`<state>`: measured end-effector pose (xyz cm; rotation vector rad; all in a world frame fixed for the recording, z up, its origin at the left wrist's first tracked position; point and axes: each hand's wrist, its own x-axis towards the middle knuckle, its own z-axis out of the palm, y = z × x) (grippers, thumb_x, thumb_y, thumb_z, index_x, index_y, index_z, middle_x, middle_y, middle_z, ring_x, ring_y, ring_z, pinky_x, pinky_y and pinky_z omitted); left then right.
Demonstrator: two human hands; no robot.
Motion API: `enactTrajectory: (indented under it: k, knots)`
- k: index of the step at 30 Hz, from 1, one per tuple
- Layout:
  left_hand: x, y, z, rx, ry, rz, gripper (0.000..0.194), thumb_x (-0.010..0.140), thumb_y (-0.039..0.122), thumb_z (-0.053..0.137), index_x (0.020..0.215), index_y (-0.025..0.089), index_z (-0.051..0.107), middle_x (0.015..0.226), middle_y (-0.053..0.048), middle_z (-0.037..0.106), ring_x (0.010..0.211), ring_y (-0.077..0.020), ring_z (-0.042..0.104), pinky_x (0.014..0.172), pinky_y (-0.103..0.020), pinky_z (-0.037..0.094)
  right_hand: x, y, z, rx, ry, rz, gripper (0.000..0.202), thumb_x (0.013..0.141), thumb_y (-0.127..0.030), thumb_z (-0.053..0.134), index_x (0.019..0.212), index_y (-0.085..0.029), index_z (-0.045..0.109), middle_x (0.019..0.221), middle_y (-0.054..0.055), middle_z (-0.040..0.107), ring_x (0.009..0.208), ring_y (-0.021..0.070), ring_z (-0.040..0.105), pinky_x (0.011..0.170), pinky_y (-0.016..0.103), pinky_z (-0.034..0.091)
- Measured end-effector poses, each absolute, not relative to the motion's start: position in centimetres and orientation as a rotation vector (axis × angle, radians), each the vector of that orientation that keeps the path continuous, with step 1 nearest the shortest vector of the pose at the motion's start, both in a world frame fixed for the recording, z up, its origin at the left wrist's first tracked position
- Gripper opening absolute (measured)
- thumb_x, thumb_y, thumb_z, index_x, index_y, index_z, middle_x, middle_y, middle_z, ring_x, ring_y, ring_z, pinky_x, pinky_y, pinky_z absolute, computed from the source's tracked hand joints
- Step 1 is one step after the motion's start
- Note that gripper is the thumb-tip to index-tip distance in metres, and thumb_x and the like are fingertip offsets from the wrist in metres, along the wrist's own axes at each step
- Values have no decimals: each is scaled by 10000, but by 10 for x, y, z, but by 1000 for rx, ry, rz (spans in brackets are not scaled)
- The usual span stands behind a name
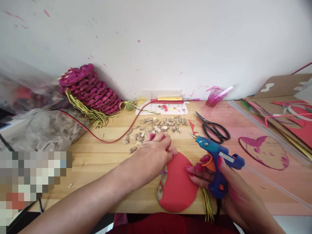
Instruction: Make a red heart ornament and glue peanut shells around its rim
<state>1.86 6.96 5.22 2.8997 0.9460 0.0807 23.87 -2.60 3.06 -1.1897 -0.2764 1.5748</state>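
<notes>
A red cutout with a curved outline (179,185) lies tilted near the table's front edge, with peanuts (160,192) along its left rim. My left hand (157,148) is bent over the cutout's upper left edge, its fingertips pressed together there; what they hold is hidden. My right hand (219,175) grips a blue glue gun (214,151) whose metal tip points up and left, and its fingertips touch the cutout's right edge. Beyond my left hand, several loose peanuts (164,125) are spread on the wood. Yellow-green strings (208,204) hang beside the cutout.
Black scissors (215,130), red scraps (192,125) and a pink cup (214,97) are behind the glue gun. A heart-shaped cardboard (264,152) lies right. A purple peanut bundle (91,89) and plastic bags (46,130) stand left. A red cord (102,141) crosses the table (97,159).
</notes>
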Motion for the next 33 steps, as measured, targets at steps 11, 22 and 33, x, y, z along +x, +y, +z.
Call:
enactTrajectory:
  k: [11,22,33]
  knots:
    - [23,74,50,2869,948,214,174,929,242,562,930,266,734,1144,-64,611,1112,-282,502,955,-516,373,241,-26,23,-1188,-313,1521,321,774,-454,784,945,-193,708,873,109,790,871,356,774,778,454,656]
    - [-40,145,67,2542,1931,474,291,937,258,483,898,206,767,969,-101,737,990,-319,597,817,-467,438,242,-29,27,-1131,-361,1561,362,768,-486,781,932,-171,716,836,138,788,869,330,775,853,468,625]
    - [-42,157,44,2504,1859,394,230,844,194,534,889,218,758,1018,-101,727,1070,-347,555,862,-507,423,242,-29,27,-1079,-352,1582,288,806,-451,763,925,-193,717,819,93,775,869,306,772,853,468,621]
